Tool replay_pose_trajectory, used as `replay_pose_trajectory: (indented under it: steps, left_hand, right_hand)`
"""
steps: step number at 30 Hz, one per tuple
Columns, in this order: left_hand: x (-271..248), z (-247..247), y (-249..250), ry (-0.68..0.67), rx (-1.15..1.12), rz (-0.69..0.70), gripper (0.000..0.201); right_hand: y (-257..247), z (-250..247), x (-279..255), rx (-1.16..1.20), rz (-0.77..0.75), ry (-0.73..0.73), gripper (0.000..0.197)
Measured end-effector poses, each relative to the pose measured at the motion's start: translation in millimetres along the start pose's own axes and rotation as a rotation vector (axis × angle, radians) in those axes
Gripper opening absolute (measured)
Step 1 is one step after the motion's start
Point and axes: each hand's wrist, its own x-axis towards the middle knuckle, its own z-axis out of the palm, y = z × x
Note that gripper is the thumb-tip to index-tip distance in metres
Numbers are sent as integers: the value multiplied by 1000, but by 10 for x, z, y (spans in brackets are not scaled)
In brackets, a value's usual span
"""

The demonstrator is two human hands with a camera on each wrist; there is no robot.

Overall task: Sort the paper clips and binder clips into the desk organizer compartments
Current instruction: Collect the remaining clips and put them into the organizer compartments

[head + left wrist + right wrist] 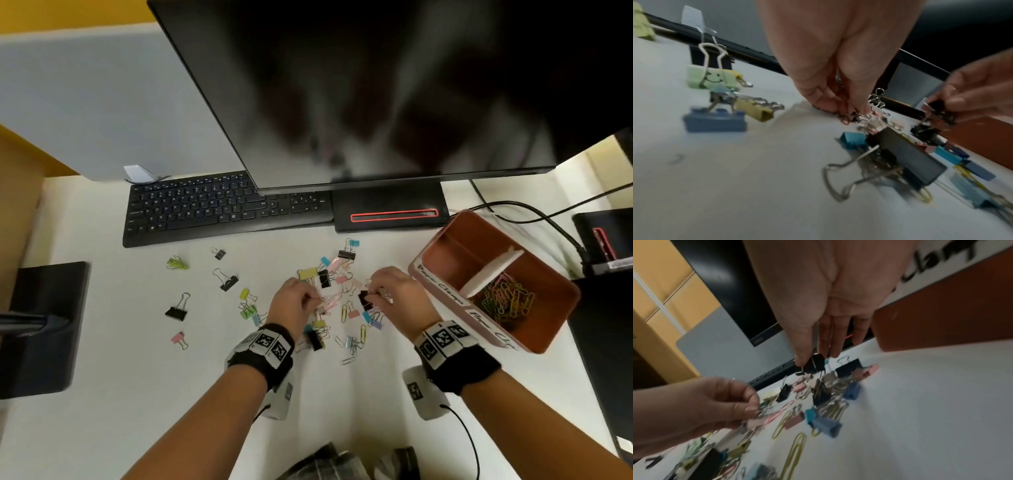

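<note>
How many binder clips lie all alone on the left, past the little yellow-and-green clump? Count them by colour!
black binder clips: 3
green binder clip: 1
pink binder clip: 1
Total: 5

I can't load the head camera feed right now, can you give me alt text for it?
Both hands work in a pile of coloured clips on a white desk: the right hand pinches a black binder clip and the left hand pinches pink clips. To the right stands a brown desk organizer, its near compartment holding paper clips, the far one bare. Behind are a keyboard and monitor.
</note>
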Motion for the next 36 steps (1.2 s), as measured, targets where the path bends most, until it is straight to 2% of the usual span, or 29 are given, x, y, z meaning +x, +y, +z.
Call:
replay_pose_trajectory:
  steps: [3,6,9,11,13,15,18,21,24,26,31,36]
  left_hand:
    - [-61,-97,-77,67,-110,-16,2]
    - [-133,-243,-166,106,-172,-57,6]
    - [-205,-370,-287,70,-129,-124,6]
    - [-230,-390,-347,46,-43,-126,11]
    - [-243,-381,-342,71,70,-35,11]
    - [-228,-343,-264,70,107,41,12]
    - [-184,-236,-162,4,145,34,16]
    - [-141,-114,-135,-38,206,7,21]
    - [-114,-55,-120,11,235,24,15]
    - [-83,-52,-110,27,247,29,14]
    - [-1,-76,-74,-51,322,-4,12]
    - [-49,-170,-148,-94,233,52,8]
  right_hand:
    - [97,-137,-70,11,62,36,5]
    - [199,-177,-73,-5,99,9,6]
    - [198,-123,-78,-73,97,25,14]
    - [83,-65,-97,-131,60,73,23]
    - [-90,13,-78,-161,-61,82,27]
    - [-242,104,-18,-151,-147,-41,30]
    - [-389,267,149,-180,-149,-243,36]
    - [-447,392,300,-249,-159,-290,36]
    - [-435,468,375,-288,-135,-313,26]
    - [-405,484,386,-254,-101,-314,21]
    - [-317,408,341,-111,-6,-288,24]
    - [-183,271,202,138,40,-158,17]
